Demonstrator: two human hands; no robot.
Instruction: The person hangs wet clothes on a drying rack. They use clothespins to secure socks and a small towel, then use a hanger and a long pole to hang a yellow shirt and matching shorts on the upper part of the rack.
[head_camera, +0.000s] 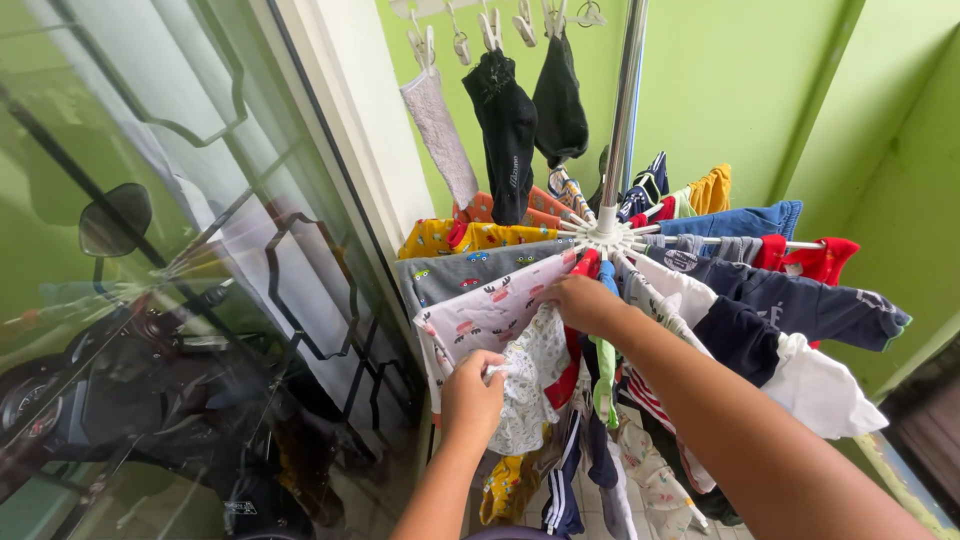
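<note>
A round drying rack (606, 238) on a metal pole (624, 110) carries several small garments draped over its spokes. My left hand (472, 394) pinches the lower edge of a white patterned garment (528, 375) hanging from a front spoke. My right hand (582, 304) grips the top of the same garment near the rack's hub. A pale printed cloth (488, 312) hangs just left of it, and a grey car-print garment (470, 270) lies above that.
Dark socks (508, 125) and a pale sock (440, 130) hang from a peg hanger overhead. A glass door (170, 300) with a metal grille stands at left, reflecting a motorbike. Green walls (740, 90) close in behind and to the right.
</note>
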